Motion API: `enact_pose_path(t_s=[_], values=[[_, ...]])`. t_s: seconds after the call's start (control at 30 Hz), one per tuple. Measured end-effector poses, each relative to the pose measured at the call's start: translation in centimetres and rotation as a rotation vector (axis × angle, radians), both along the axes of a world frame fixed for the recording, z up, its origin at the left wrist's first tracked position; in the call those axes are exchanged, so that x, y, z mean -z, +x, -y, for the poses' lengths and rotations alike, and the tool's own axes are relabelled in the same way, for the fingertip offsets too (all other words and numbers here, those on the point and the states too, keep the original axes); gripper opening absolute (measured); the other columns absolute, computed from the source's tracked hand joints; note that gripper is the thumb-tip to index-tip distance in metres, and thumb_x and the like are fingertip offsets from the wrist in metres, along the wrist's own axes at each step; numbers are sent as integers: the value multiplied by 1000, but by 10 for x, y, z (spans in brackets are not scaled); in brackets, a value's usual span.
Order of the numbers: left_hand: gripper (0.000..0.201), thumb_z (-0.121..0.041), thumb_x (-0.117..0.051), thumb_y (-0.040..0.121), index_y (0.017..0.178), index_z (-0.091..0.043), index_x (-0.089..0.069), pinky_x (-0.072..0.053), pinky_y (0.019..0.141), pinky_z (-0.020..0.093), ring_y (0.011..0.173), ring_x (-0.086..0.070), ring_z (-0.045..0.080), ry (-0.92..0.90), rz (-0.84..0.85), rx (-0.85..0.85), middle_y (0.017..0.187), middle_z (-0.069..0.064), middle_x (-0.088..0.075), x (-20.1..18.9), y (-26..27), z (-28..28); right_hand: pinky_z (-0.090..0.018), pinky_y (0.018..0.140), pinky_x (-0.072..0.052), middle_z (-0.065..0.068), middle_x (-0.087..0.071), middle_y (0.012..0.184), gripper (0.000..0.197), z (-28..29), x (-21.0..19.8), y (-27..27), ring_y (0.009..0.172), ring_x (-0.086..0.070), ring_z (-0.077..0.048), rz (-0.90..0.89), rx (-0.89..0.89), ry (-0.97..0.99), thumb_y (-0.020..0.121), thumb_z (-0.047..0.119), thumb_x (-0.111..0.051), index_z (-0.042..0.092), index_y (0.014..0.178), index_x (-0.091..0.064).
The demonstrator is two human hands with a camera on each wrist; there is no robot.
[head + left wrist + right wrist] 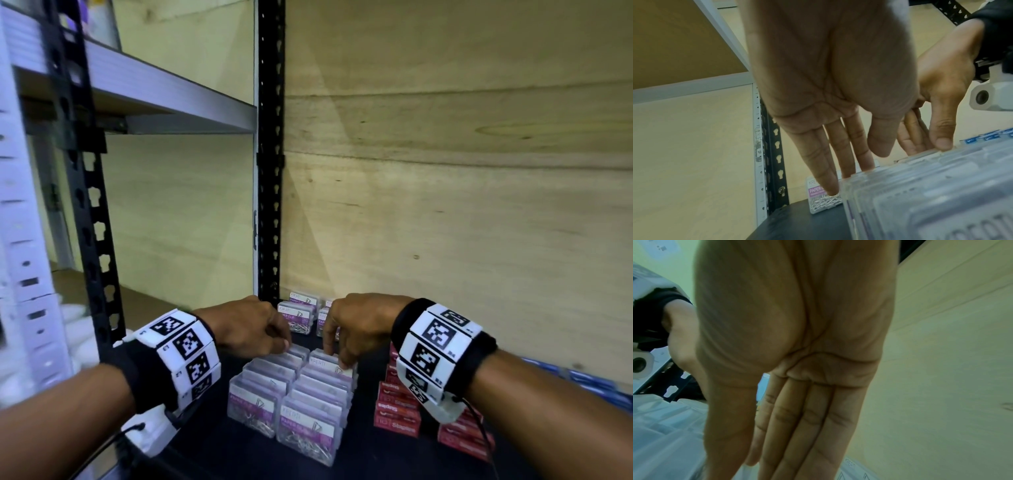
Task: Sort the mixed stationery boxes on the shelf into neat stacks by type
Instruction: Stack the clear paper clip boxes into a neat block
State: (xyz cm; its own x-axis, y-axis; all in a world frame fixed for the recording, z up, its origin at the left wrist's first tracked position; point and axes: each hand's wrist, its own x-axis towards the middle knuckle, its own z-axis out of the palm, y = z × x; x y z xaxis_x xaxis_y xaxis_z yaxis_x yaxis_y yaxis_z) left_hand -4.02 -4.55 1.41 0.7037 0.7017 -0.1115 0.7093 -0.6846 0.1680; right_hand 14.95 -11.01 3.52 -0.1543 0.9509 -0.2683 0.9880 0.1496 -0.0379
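Clear paper clip boxes (294, 394) stand in two tight rows on the dark shelf (212, 455); they fill the lower right of the left wrist view (920, 203). My left hand (274, 339) reaches over the far end of the left row, fingers (851, 146) straight and touching the back of the last box. My right hand (339, 349) pinches the far box (327, 364) of the right row, which leans with its label up. Its thumb (942, 142) sits on that box's top edge, fingers behind. The right wrist view shows mostly my right hand (777, 434).
More paper clip boxes (297, 313) stand behind the rows by the black upright post (270, 171). Red staples boxes (397, 407) are stacked just right of the rows, blue boxes (596, 383) farther right. A plywood back panel (445, 205) closes the shelf.
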Motion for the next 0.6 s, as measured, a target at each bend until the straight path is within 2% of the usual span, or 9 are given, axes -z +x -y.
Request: enact_pose_path(t_s=[0.3, 0.47, 0.6], values=[[27, -46, -52, 94, 115, -36, -68, -45, 93, 21, 102, -57, 3, -10, -33, 6, 117, -16, -66, -2, 0, 6, -38, 92, -56, 3, -75, 103, 30, 4, -1, -2, 94, -71, -15, -37, -6, -51, 80, 18, -80, 24, 109, -74], [29, -46, -51, 95, 116, -35, -68, -45, 96, 24, 104, -58, 3, -35, -35, 6, 118, -17, -65, -4, 0, 3, -35, 92, -55, 1, -76, 103, 28, 2, -3, 0, 95, -71, -15, -77, 0, -102, 84, 15, -76, 21, 111, -73], [27, -51, -54, 92, 108, -38, -71, -45, 94, 24, 100, -59, -1, -113, -3, -18, 109, -23, -66, -10, 3, -9, -27, 79, -55, 2, -76, 92, 18, -8, -9, 6, 80, -69, -11, -141, 19, -147, 91, 15, -69, 18, 108, -74]])
